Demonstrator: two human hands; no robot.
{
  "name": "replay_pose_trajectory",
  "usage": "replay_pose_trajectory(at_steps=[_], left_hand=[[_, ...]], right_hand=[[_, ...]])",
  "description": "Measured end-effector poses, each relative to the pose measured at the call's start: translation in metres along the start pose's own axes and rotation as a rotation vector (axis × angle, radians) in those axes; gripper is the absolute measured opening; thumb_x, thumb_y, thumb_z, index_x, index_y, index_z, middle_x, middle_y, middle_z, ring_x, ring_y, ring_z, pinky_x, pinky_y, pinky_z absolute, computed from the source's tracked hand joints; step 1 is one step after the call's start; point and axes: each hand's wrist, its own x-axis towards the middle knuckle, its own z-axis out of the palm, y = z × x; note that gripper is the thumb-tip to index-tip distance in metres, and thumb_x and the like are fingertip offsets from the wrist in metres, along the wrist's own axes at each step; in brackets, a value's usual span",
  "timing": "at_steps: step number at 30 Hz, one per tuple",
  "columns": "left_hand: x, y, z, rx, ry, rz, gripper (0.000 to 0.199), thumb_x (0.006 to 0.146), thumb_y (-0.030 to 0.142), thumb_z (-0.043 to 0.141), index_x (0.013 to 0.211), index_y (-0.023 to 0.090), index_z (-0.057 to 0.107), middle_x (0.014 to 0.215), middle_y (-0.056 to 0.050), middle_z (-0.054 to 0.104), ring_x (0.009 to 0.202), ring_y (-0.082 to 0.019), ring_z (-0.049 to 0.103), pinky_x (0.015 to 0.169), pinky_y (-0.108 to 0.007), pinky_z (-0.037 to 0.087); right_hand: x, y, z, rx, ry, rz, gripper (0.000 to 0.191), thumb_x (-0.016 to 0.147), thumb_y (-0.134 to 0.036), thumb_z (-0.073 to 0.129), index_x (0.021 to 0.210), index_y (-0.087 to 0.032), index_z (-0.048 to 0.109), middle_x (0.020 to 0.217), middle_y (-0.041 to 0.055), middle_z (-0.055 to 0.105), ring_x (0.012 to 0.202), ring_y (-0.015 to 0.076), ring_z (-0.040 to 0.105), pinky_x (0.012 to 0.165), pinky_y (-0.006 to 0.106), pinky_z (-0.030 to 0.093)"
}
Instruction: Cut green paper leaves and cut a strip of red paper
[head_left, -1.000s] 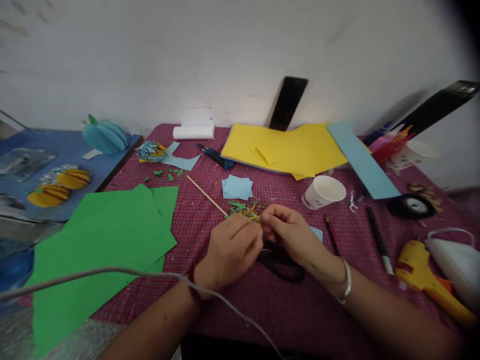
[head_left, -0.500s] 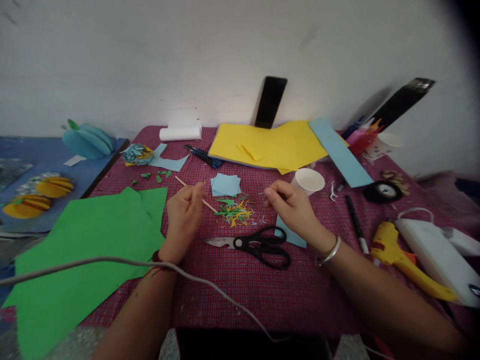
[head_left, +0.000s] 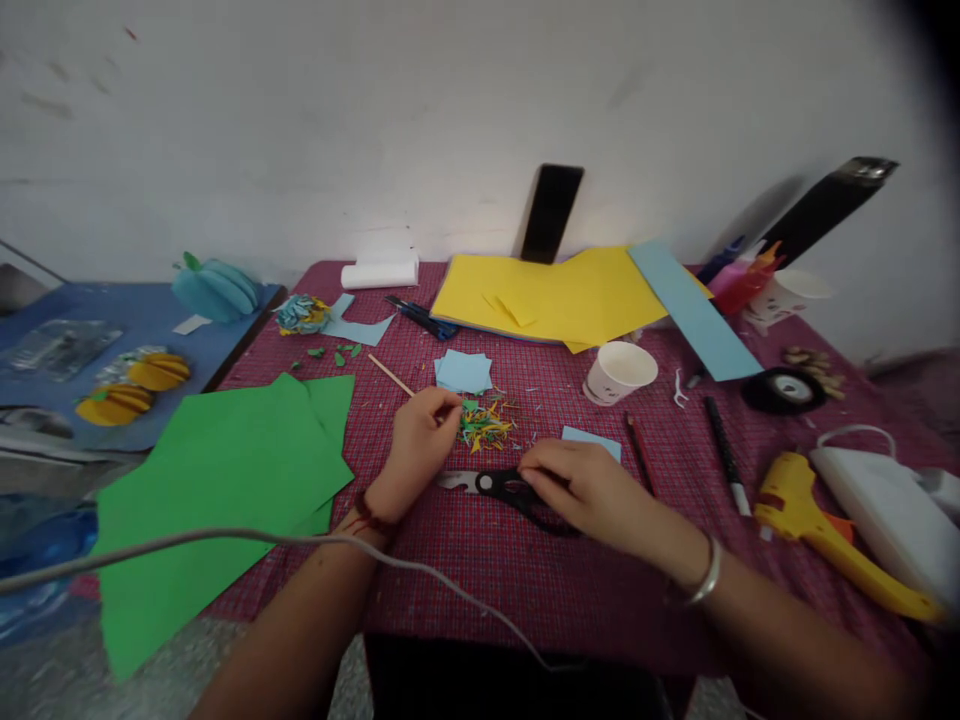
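My left hand is closed, thumb and fingers curled together, at the left edge of a small heap of green, yellow and blue paper snippets. What it may hold is hidden. My right hand is closed in a pinch above the handles of black scissors, covering part of them. Whether it touches the handles, or holds something tiny, I cannot make out. The scissors lie flat, blades pointing left. Behind the snippets lies a stack of light blue paper squares. A thin wooden stick runs beside my left hand.
Green sheets cover the left side. At the back lie yellow sheets and a propped phone. A paper cup, marker and yellow glue gun stand or lie right. A cable crosses in front.
My right hand has come down and left, from beside the cup to over the scissors' handles. My left hand has moved right to the snippets. The view has shifted slightly.
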Motion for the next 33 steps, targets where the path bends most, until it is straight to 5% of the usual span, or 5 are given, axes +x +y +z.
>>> replay_pose_trajectory(at_steps=[14, 19, 24, 28, 33], left_hand=[[-0.012, 0.021, 0.004, -0.014, -0.167, 0.126, 0.013, 0.089, 0.018, 0.053, 0.082, 0.019, 0.065, 0.080, -0.003, 0.066, 0.080, -0.017, 0.060, 0.074, -0.030, 0.047], [0.010, 0.001, -0.101, 0.029, -0.356, 0.071, 0.030, 0.085, 0.033, 0.060, 0.115, 0.025, 0.062, 0.113, -0.004, 0.069, 0.105, -0.019, 0.062, 0.093, -0.034, 0.047], [0.050, -0.095, -0.220, 0.454, -0.304, -0.189, 0.069, 0.073, 0.051, 0.064, 0.128, 0.011, 0.054, 0.131, -0.011, 0.060, 0.122, -0.026, 0.050, 0.108, -0.049, 0.031], [0.058, -0.147, -0.230, 0.419, -0.332, -0.267, 0.089, 0.063, 0.069, 0.064, 0.122, 0.003, 0.057, 0.127, -0.015, 0.060, 0.119, -0.027, 0.050, 0.106, -0.050, 0.032], [0.050, -0.161, -0.213, 0.356, -0.237, -0.366, 0.073, 0.071, 0.073, 0.054, 0.097, 0.007, 0.067, 0.127, -0.012, 0.058, 0.110, -0.020, 0.053, 0.101, -0.042, 0.038]], right_hand=[[0.001, 0.020, 0.026, 0.177, -0.071, 0.023, 0.016, 0.093, -0.019, 0.048, 0.086, -0.019, 0.062, 0.080, 0.0024, 0.065, 0.074, 0.0146, 0.060, 0.068, 0.026, 0.044], [0.002, 0.022, 0.028, 0.202, -0.091, 0.064, 0.017, 0.094, -0.020, 0.047, 0.089, -0.019, 0.063, 0.081, 0.0030, 0.066, 0.076, 0.0150, 0.061, 0.070, 0.026, 0.045], [0.001, 0.024, 0.029, 0.214, -0.116, 0.069, 0.017, 0.095, -0.020, 0.047, 0.090, -0.019, 0.064, 0.082, 0.0036, 0.066, 0.077, 0.0151, 0.062, 0.070, 0.026, 0.045], [0.002, 0.023, 0.029, 0.219, -0.119, 0.091, 0.019, 0.095, -0.021, 0.046, 0.089, -0.019, 0.063, 0.082, 0.0039, 0.066, 0.076, 0.0152, 0.062, 0.070, 0.027, 0.045], [0.004, 0.021, 0.028, 0.202, -0.124, 0.102, 0.018, 0.094, -0.021, 0.046, 0.088, -0.019, 0.063, 0.081, 0.0039, 0.066, 0.076, 0.0154, 0.062, 0.069, 0.027, 0.045]])
